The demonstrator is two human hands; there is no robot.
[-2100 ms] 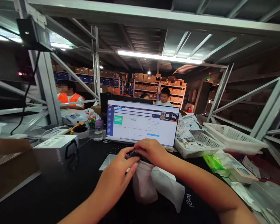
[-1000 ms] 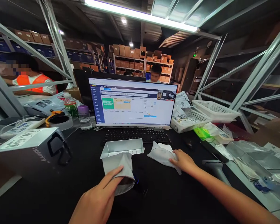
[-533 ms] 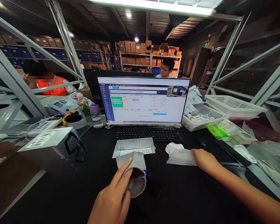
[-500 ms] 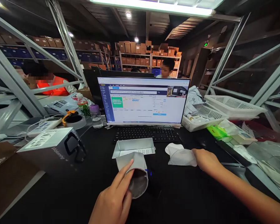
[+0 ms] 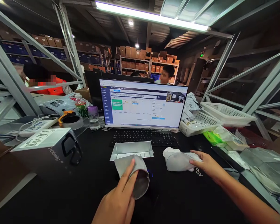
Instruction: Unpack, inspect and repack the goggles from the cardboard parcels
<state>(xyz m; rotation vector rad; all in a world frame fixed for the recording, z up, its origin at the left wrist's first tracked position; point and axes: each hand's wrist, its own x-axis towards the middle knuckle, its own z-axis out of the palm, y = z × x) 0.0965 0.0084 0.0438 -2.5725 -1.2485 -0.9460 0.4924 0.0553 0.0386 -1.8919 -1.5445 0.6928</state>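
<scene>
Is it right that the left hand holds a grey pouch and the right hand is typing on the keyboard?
Not quite. The left hand does hold the grey pouch, but the right hand is not on the keyboard. The head view shows it resting on a white pouch lying on the black desk mat, nearer than the keyboard.

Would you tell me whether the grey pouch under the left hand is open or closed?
Open: the grey pouch gapes toward the camera, dark inside, held by the left hand.

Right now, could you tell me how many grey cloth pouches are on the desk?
2: one grey pouch under the left hand, below the open tray; one pouch touched by the right hand.
</scene>
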